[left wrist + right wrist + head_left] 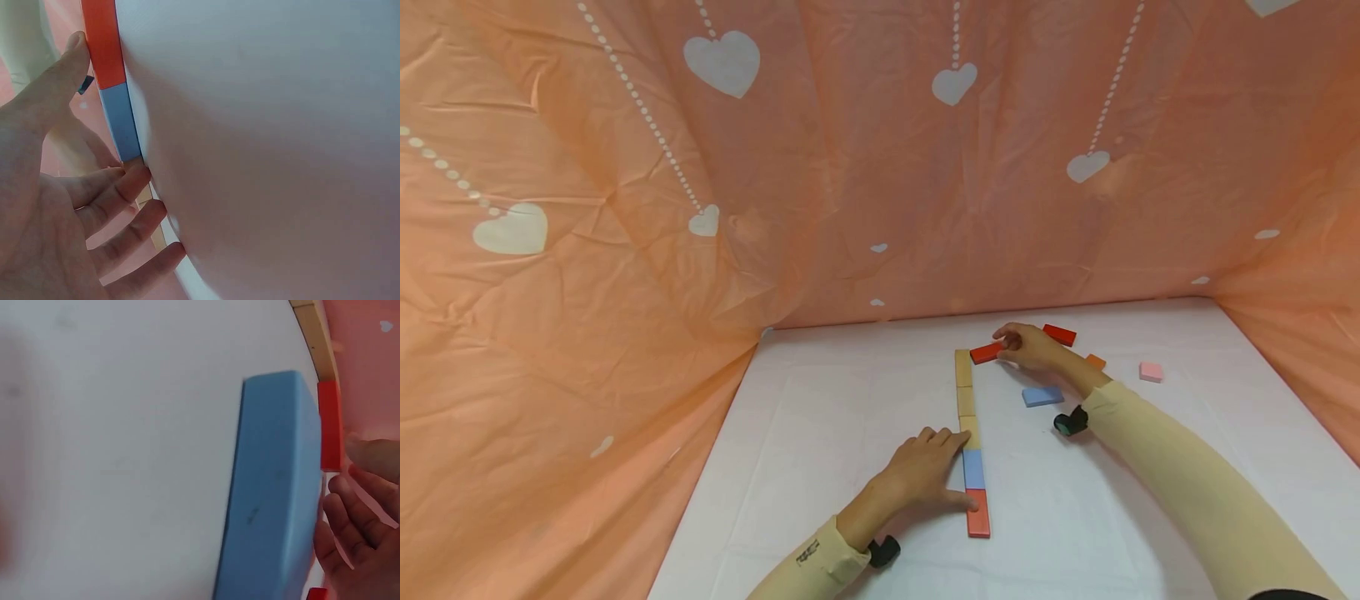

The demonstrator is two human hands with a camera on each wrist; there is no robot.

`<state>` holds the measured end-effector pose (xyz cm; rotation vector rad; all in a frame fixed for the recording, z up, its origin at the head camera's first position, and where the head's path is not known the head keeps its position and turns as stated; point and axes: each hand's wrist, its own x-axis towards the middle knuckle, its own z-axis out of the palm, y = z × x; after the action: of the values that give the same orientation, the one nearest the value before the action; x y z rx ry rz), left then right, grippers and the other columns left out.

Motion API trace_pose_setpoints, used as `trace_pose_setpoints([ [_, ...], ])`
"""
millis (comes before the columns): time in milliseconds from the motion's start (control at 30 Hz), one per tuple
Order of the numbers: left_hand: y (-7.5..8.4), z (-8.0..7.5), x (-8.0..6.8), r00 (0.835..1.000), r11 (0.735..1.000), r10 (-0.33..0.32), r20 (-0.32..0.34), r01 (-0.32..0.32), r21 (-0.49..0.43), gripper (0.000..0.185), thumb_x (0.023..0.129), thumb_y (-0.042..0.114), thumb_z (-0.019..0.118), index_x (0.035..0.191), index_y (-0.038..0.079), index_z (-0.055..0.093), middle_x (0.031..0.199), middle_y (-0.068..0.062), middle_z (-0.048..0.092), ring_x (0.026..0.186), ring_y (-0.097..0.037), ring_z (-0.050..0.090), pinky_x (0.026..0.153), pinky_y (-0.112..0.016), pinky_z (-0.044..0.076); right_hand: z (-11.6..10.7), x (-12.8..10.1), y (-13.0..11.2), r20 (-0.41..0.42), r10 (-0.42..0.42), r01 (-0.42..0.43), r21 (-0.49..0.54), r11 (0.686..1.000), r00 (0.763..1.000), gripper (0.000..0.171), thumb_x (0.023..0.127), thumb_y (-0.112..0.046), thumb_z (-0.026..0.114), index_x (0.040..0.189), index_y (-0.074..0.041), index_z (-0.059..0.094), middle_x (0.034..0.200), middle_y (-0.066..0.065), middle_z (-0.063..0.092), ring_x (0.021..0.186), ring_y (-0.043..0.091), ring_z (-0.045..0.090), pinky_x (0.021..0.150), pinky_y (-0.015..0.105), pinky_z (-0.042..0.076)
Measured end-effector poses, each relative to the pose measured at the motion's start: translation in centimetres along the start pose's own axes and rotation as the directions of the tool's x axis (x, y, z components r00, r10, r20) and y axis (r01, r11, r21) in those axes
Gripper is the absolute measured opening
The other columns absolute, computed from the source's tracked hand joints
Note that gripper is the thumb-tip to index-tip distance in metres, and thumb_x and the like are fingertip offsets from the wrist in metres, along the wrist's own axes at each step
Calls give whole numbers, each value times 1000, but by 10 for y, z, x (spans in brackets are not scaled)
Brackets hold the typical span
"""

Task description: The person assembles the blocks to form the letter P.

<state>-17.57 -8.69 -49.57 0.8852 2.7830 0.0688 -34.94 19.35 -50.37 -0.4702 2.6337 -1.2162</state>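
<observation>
Head view is showing the right hand (1028,347) pinching a red block (987,352) beside the block row (970,433); the left hand (925,471), fingers straight, is pressing this row, with a blue block (1042,396) lying near.

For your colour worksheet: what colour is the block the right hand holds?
Red block; the head view shows it best.

- Left hand (925,467): palm down, fingers straight and spread, thumb extended sideways; forearm angled in from lower left.
- Right hand (1026,346): reached forward, fingers curled in a pinch; arm extended from lower right.
</observation>
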Motion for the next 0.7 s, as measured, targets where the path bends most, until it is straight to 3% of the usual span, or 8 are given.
trace_pose_setpoints([
  [133,0,0,0,1000,1000,3,-2,-3,0,106,82,76,79,165,20,43,154,1,57,136,-21,54,106,-38,51,-3,-12,-2,-40,-25,24,-31,999,999,33,106,-15,69,136,-2,66,124,18,66,116,36,61,108,55,51],
  [400,0,-1,0,1000,1000,2,-3,-2,0,107,81,77,79,165,20,43,154,1,57,136,-22,54,106,-38,51,-6,-43,-2,-61,-168,161,-107,981,984,33,102,-14,74,130,3,70,114,14,68,108,33,62,97,52,55],
  [533,1,-2,0,1000,1000,3,-4,-3,4,107,81,77,78,165,20,43,154,1,57,136,-21,54,106,-37,51,-7,-59,0,-68,-189,179,-123,976,980,35,102,-16,75,130,3,70,117,14,70,111,35,63,98,54,55],
  [700,1,-2,0,1000,1000,1,-6,-1,2,107,81,77,79,165,20,44,154,1,57,136,-21,54,106,-38,50,-6,-75,3,-66,-152,144,-102,984,986,35,102,-20,75,131,-1,71,121,14,68,115,35,61,104,60,51],
])
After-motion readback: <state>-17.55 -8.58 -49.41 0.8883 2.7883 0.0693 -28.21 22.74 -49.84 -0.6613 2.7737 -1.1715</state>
